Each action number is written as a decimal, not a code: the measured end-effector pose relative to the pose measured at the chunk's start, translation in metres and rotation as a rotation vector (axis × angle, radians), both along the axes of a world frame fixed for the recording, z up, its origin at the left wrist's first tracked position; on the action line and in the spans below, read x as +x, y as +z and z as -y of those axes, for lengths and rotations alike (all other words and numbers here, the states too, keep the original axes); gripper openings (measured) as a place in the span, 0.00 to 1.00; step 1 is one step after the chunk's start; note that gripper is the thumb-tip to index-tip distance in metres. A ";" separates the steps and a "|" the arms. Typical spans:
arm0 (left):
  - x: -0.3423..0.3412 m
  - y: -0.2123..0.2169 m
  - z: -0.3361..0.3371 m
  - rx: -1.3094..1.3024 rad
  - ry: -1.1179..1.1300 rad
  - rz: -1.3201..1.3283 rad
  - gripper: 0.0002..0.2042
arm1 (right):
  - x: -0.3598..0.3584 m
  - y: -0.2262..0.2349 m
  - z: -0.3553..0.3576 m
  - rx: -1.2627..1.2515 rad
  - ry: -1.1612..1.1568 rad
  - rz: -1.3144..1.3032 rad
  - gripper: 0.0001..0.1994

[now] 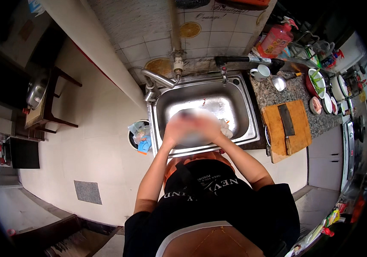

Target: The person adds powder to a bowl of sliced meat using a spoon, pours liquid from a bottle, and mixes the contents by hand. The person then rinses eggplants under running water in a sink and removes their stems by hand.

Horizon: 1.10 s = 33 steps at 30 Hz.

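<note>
Both my hands are inside the stainless steel sink (162, 107), close together over its near part. A heavy blur covers my left hand (176, 131) and my right hand (209, 129), so their fingers do not show. Between them is a dark and reddish patch with something greyish below it; its kind cannot be made out. Beside my right hand lies a whitish crumpled lump (226, 129) with orange bits. A small red scrap (204, 102) sits on the sink's bottom. The steel faucet (160, 79) reaches over the sink's far left corner.
Right of the sink, a wooden cutting board (273, 124) carries a cleaver (285, 118). Behind it are a white mug (260, 73), a ladle (280, 83), a basket of green vegetables (317, 83) and a bowl of meat (316, 105). A trash bin (133, 145) stands left of the sink.
</note>
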<state>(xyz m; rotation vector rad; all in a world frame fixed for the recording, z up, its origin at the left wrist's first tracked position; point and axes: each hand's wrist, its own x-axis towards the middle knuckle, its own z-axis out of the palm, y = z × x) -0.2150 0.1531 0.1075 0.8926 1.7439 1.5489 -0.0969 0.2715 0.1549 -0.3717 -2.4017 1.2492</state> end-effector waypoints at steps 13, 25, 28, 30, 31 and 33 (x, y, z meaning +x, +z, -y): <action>-0.008 0.023 0.009 0.047 -0.082 -0.072 0.07 | -0.013 -0.004 0.000 -0.248 0.136 -0.010 0.03; 0.014 0.032 0.005 0.387 0.276 0.603 0.06 | -0.031 0.002 0.008 -0.900 -0.104 -0.139 0.03; 0.015 0.029 0.005 0.376 0.305 0.483 0.06 | -0.032 -0.005 0.006 -0.780 -0.155 -0.182 0.04; 0.012 0.029 0.013 0.438 0.340 0.560 0.06 | -0.031 -0.008 -0.009 -0.917 -0.263 -0.251 0.04; 0.008 0.030 0.017 0.472 0.354 0.599 0.05 | -0.027 -0.018 -0.029 -0.990 -0.357 -0.302 0.04; -0.002 0.029 0.030 0.496 0.420 0.623 0.05 | -0.011 -0.017 -0.063 -1.065 -0.475 -0.347 0.03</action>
